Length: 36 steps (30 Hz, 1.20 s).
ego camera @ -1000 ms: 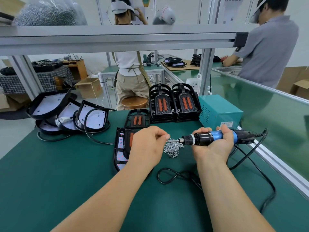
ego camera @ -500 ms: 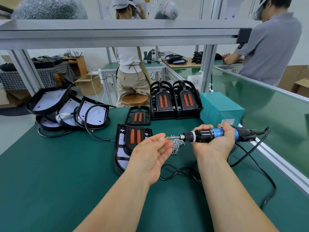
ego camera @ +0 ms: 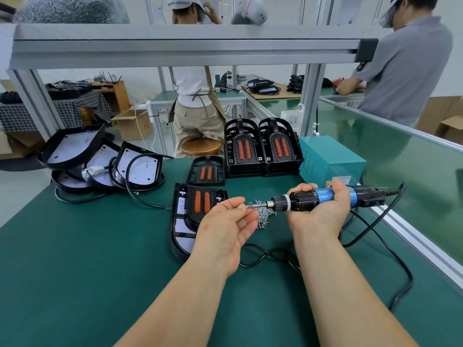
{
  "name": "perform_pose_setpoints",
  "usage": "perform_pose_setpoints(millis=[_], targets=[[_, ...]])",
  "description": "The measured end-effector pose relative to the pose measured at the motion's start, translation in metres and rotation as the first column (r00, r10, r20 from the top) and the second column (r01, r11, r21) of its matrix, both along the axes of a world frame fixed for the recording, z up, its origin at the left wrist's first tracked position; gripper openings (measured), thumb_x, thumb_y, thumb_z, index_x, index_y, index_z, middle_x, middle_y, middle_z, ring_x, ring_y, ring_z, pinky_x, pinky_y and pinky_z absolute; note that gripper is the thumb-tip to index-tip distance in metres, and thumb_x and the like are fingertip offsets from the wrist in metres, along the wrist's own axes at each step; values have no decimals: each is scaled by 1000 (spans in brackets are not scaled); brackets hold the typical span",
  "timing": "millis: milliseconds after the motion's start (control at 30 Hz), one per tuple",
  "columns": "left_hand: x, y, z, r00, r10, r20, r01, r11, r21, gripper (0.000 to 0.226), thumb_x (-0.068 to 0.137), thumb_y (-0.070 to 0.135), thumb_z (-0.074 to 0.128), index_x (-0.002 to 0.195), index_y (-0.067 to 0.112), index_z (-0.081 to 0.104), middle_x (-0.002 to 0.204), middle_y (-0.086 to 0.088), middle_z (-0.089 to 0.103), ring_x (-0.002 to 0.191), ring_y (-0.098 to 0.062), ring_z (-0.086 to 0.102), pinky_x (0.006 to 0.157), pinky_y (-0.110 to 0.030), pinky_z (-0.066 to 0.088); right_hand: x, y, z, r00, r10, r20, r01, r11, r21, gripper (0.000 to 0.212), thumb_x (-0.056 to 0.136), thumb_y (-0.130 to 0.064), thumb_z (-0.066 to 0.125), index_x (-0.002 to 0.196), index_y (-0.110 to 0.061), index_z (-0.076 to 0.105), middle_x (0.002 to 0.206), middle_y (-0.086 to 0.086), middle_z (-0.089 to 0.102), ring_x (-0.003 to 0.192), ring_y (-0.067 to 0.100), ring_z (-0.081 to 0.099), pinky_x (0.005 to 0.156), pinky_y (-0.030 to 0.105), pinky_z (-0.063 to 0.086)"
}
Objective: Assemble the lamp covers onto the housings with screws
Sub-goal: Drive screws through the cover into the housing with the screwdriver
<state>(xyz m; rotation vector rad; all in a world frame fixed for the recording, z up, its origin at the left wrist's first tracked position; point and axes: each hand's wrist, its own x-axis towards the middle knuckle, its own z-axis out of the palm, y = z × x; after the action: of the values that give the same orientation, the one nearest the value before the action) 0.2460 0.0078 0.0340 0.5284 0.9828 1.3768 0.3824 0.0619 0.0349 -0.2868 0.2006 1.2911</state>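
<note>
The lamp housing lies flat on the green table, just left of the hands. Its black shell holds a white LED board, and a black cover with two orange strips sits in its upper part. Whether that cover is fully seated I cannot tell.

Above the housing's right edge, the left hand is turned palm up. Its thumb and forefinger pinch what looks like a single screw at the tip of the electric screwdriver. The right hand clasps the tool's black and blue body and holds it level, with the bit pointing left. A heap of loose screws lies on the mat under the bit, between the two hands.

One more cover lies just behind the housing. Two stacks of covers stand behind that, beside a teal power box. At far left, several open housings lean on each other at the table's far edge, with cables trailing from them.

The screwdriver's cord loops across the mat under the forearms and along the right side, near the aluminium edge rail. A broad stretch of green mat spreads left of the housing and towards the near edge.
</note>
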Motion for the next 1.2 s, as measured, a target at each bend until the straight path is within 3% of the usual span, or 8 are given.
perform_pose_setpoints(millis=[200, 400, 533, 1033, 1100, 1200], targets=[[1, 0, -1, 999, 20, -31, -20, 1000, 14, 16, 99, 0, 52, 95, 12, 62, 63, 3, 72, 62, -8, 72, 55, -20, 57, 0, 0, 0, 1000, 1, 14, -1, 1000, 8, 21, 83, -26, 69, 76, -15, 51, 59, 0, 53, 47, 15, 51, 54, 21, 47], [5, -1, -7, 973, 124, -197, -104, 989, 108, 11, 97, 4, 59, 95, 15, 61, 82, -5, 67, 62, -3, 70, 57, -15, 55, 0, -1, 2, 999, -6, 54, 5, 1000, 14, 21, 84, -26, 69, 77, -15, 51, 61, 0, 53, 47, 15, 51, 53, 21, 46], [8, -2, -10, 958, 152, -242, -121, 983, 137, 9, 96, 5, 61, 94, 14, 62, 83, -7, 66, 63, -1, 70, 57, -13, 53, -1, -2, 2, 997, -9, 79, 7, 1000, 18, 21, 84, -26, 68, 78, -16, 51, 62, 0, 53, 48, 15, 51, 51, 22, 46], [15, 0, -12, 978, 156, -141, -143, 985, 99, 2, 94, 9, 66, 94, 10, 67, 80, -5, 72, 69, -7, 72, 62, -16, 56, 0, -1, 2, 999, -37, -15, 37, 998, -43, 25, 84, -26, 69, 72, -14, 51, 56, 0, 53, 44, 16, 51, 51, 21, 47], [18, -3, -11, 977, 103, -184, -83, 990, 112, 19, 91, 15, 70, 109, 9, 67, 84, -5, 73, 73, -8, 73, 63, -16, 57, 1, -1, 1, 999, -36, -34, 35, 998, -54, 25, 83, -26, 70, 74, -14, 50, 55, 0, 52, 44, 16, 50, 52, 21, 47], [8, -7, -5, 918, 21, -395, 33, 991, 129, 72, 86, 24, 77, 148, 13, 41, 74, 7, 75, 88, -18, 74, 78, -28, 60, 2, 0, 0, 997, -33, -71, 30, 998, -48, 24, 82, -25, 70, 75, -14, 50, 54, 1, 53, 44, 16, 50, 51, 21, 47]])
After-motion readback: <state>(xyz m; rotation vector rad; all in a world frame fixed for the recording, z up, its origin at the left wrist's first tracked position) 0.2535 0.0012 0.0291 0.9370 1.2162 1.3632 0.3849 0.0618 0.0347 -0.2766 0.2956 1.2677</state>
